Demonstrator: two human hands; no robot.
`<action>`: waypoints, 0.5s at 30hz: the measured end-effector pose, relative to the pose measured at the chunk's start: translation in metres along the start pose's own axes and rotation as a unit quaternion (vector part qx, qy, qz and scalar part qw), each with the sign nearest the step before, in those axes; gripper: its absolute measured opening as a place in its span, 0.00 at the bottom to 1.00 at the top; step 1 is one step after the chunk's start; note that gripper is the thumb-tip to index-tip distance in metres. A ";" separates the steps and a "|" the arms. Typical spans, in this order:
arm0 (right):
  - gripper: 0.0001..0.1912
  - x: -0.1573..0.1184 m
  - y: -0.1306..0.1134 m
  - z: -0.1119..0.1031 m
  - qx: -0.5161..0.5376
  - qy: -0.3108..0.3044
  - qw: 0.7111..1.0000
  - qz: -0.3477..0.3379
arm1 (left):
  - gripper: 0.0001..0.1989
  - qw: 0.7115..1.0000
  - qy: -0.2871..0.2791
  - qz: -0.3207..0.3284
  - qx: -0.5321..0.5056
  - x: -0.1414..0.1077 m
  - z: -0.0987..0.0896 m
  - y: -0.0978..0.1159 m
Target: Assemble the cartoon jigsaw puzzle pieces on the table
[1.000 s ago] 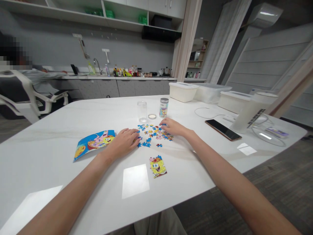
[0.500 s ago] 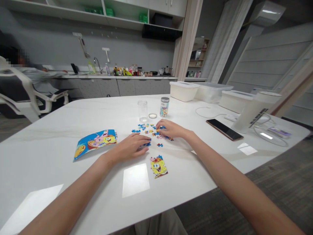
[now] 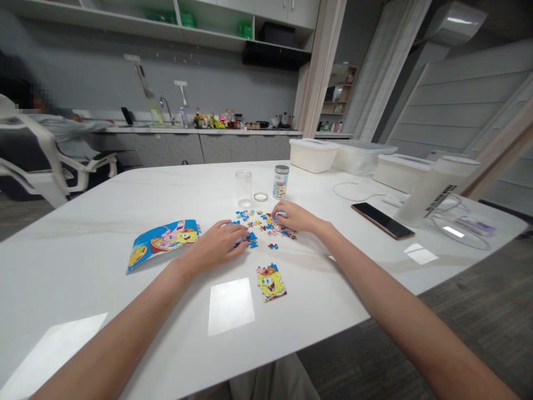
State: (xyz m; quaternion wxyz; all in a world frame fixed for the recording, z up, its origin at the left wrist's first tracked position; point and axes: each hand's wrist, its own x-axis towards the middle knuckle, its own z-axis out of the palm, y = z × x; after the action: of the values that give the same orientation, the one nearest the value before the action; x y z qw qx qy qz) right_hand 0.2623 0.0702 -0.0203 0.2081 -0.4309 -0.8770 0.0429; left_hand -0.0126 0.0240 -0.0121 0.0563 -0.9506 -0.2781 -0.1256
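Observation:
My left hand [image 3: 219,244] lies palm down at the left side of a pile of loose jigsaw pieces [image 3: 270,224], fingers stretched out over blue ones. At the pile's right side, my right hand [image 3: 297,216] has its fingers curled, with a small pale puzzle piece [image 3: 281,214] at the fingertips. Nearer me lies a joined puzzle section [image 3: 271,282] showing a yellow cartoon face. One loose piece [image 3: 272,246] sits apart between the pile and that section. Left of my left hand is a curved picture sheet [image 3: 162,243] with the cartoon scene.
Behind the pile stand a clear jar [image 3: 244,189], a flat round lid [image 3: 260,196] and a printed canister [image 3: 280,182]. On the right are a phone [image 3: 382,220], a white tumbler [image 3: 435,191], cables and lidded bins [image 3: 313,155]. A person sits at far left.
My left hand has shifted slightly left, uncovering some blue pieces. My right hand has moved a little right, showing more of the pile; a pale piece now shows at its fingertips.

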 end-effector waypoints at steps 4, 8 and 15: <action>0.10 0.000 0.000 0.000 -0.002 -0.004 1.000 0.002 | 0.18 1.000 -0.010 0.009 -0.011 0.000 0.001 0.000; 0.07 -0.001 -0.003 -0.005 0.005 -0.011 1.000 -0.001 | 0.18 1.000 -0.009 -0.014 0.010 0.000 0.002 -0.002; 0.10 -0.006 -0.009 -0.024 0.036 -0.036 0.999 0.020 | 0.19 0.998 0.006 -0.049 0.049 -0.002 0.003 -0.004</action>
State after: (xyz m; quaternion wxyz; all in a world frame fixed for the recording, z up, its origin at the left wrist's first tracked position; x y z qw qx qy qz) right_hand 0.2685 0.0578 0.0020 0.1907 -0.4386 -0.8732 0.0937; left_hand -0.0160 0.0272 -0.0157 0.0983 -0.9313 -0.3295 -0.1205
